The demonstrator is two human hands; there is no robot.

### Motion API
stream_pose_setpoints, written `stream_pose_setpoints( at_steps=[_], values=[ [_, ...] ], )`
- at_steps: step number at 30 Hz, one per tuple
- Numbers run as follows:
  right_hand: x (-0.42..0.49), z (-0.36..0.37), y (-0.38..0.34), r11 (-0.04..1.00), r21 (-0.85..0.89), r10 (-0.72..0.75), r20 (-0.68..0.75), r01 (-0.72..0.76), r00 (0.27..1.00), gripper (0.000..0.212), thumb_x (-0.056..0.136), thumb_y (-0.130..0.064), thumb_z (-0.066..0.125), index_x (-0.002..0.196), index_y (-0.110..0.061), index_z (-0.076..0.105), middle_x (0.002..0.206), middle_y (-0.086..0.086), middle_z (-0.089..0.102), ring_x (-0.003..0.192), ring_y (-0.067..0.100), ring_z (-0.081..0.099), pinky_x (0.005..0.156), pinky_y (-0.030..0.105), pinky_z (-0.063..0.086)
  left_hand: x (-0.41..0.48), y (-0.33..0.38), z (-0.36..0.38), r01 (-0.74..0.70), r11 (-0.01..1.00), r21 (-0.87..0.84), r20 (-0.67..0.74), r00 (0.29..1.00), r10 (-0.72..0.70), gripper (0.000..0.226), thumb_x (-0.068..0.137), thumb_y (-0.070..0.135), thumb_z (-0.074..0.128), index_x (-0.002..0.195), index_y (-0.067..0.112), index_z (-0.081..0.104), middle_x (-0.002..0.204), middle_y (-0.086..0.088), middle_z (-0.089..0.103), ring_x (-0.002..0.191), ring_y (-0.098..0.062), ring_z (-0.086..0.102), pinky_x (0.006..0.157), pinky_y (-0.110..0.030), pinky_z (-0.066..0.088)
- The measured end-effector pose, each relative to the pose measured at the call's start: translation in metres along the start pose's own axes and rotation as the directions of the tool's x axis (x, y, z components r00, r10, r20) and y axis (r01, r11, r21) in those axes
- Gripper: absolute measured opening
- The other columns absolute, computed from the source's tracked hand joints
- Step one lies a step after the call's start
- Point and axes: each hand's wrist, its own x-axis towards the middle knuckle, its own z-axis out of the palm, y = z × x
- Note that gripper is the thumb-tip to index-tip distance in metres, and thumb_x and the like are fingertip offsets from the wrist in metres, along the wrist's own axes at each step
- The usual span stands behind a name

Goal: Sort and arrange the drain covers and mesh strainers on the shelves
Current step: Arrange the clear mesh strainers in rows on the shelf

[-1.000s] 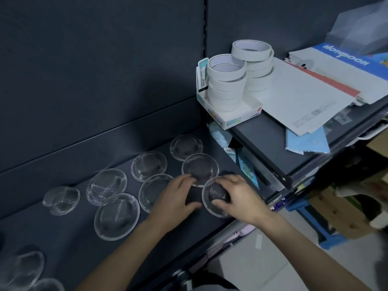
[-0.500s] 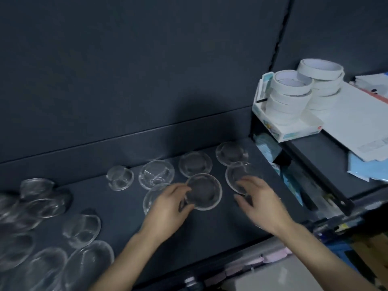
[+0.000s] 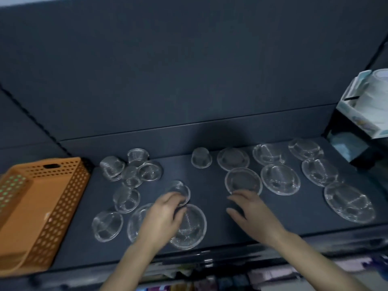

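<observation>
Left hand (image 3: 165,215): I logged it pinching the small strainer (image 3: 181,189), at 9 o'clock of the shelf (image 3: 210,198) centre.
Right hand (image 3: 249,211): fingers spread and holding nothing, just beside the flat strainer (image 3: 243,181).
Hazard: the large strainer (image 3: 194,227) lay under the left wrist at 6 o'clock, near the front edge. I judged a dragging lift could knock it off.

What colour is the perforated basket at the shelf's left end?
The basket is orange; the head view shows it best.
</observation>
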Motion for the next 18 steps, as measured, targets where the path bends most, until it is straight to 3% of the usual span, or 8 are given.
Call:
stream_pose_setpoints(
  at_steps=[4, 7, 9, 12, 18],
  values=[
    [0.008, 0.036, -0.039, 0.999, -0.017, -0.046, 0.097, 0.048, 0.994, 0.062, 0.089, -0.047, 0.056, 0.142, -0.018, 0.039, 0.143, 0.0, 0.037, 0.135, 0.014, 0.028, 0.107, 0.017, 0.021, -0.026, -0.036, -0.019, 0.062, 0.994, 0.085, 0.002, 0.998, -0.062, 0.035, 0.087, 0.022, 0.065, 0.12, 0.012, 0.061, 0.122, -0.001, 0.06, 0.111, -0.018, 0.057, 0.095, -0.029, 0.045],
    [0.015, 0.057, -0.064, 0.999, 0.011, -0.053, 0.116, 0.052, 0.992, 0.072, 0.085, -0.049, 0.059, 0.145, -0.02, 0.032, 0.145, 0.001, 0.034, 0.134, 0.015, 0.029, 0.107, 0.022, 0.028, -0.036, -0.061, -0.023, 0.116, 0.982, 0.148, 0.112, 0.985, -0.133, 0.065, 0.087, 0.034, 0.064, 0.143, 0.015, 0.038, 0.142, -0.001, 0.043, 0.131, -0.018, 0.04, 0.108, -0.028, 0.034],
    [0.019, 0.066, -0.073, 0.998, 0.008, -0.057, 0.132, 0.056, 0.99, 0.075, 0.083, -0.047, 0.062, 0.145, -0.02, 0.031, 0.144, 0.001, 0.035, 0.132, 0.016, 0.034, 0.106, 0.026, 0.033, -0.037, -0.069, -0.023, 0.135, 0.977, 0.167, 0.188, 0.968, -0.166, 0.076, 0.086, 0.038, 0.064, 0.148, 0.019, 0.026, 0.148, -0.001, 0.033, 0.136, -0.019, 0.032, 0.111, -0.028, 0.029],
    [0.022, 0.077, -0.081, 0.999, -0.006, -0.044, 0.156, 0.046, 0.987, 0.074, 0.08, -0.044, 0.065, 0.143, -0.019, 0.034, 0.14, 0.002, 0.039, 0.129, 0.02, 0.037, 0.105, 0.029, 0.036, -0.039, -0.076, -0.02, 0.127, 0.977, 0.172, 0.21, 0.964, -0.163, 0.074, 0.084, 0.037, 0.065, 0.147, 0.021, 0.029, 0.148, 0.0, 0.033, 0.136, -0.019, 0.032, 0.109, -0.026, 0.029],
    [0.018, 0.078, -0.086, 0.994, -0.041, -0.095, 0.208, 0.106, 0.973, 0.072, 0.077, -0.043, 0.066, 0.139, -0.018, 0.041, 0.136, 0.004, 0.044, 0.124, 0.022, 0.038, 0.105, 0.026, 0.033, -0.039, -0.075, -0.025, 0.189, 0.971, 0.145, 0.129, 0.97, -0.208, 0.07, 0.074, 0.042, 0.071, 0.137, 0.026, 0.045, 0.13, 0.003, 0.051, 0.12, -0.02, 0.043, 0.098, -0.03, 0.039]
  ],
)
